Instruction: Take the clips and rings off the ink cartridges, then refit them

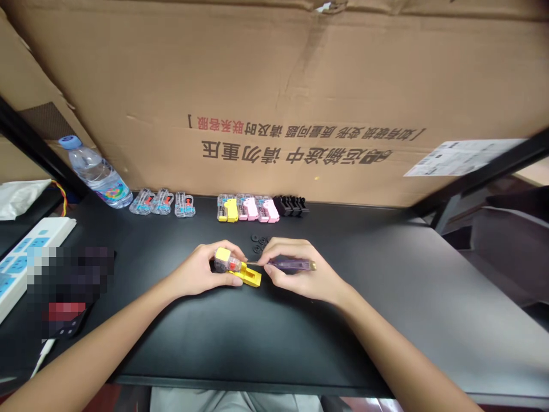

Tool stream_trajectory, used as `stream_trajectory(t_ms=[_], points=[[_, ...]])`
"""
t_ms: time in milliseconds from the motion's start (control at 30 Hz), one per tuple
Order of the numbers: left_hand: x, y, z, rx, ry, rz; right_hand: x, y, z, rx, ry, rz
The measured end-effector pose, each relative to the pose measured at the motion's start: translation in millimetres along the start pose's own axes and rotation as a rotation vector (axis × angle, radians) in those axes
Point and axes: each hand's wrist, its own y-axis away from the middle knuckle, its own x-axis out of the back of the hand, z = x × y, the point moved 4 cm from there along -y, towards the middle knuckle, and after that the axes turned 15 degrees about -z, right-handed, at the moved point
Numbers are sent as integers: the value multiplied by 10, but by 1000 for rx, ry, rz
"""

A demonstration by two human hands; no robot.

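My left hand [214, 273] grips a small yellow and clear plastic device [251, 276] just above the black table, near its middle. Red parts show through its clear section. In my right hand [295, 266] is a screwdriver [294, 265] with a dark purple see-through handle, held like a pen. Its thin shaft points left and meets the device, but I cannot make out the exact contact spot. Small black rings [256, 238] lie just beyond my right hand's fingers, partly hidden by them.
Along the cardboard [274, 74] at the back stand clear plastic casings [185, 205], yellow and pink units [247, 208], and black parts [290, 205]. A water bottle [100, 174] leans at the left. A white power strip [36, 246] and a blurred phone [77, 292] lie nearer on that side.
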Motion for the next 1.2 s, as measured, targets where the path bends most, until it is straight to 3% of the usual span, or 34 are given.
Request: stream_trajectory(t_ms=[233,467,667,800,1033,1200], points=[[6,-3,-38,-25,82,-33,-15,10,-3,43,11,-3],[14,0,-30,-1,24,-38,-66,-13,-6,29,5,-19],[52,1,-48,17,-19,2,-109,-17,95,-176,-90,117],[126,5,-79,4,-32,53,-88,3,105,-185,-137,193],[170,16,-85,-12,-104,102,-155,-28,40,-42,-106,13],[179,23,-62,-26,-178,125,-168,-24,63,-39,-107,9]])
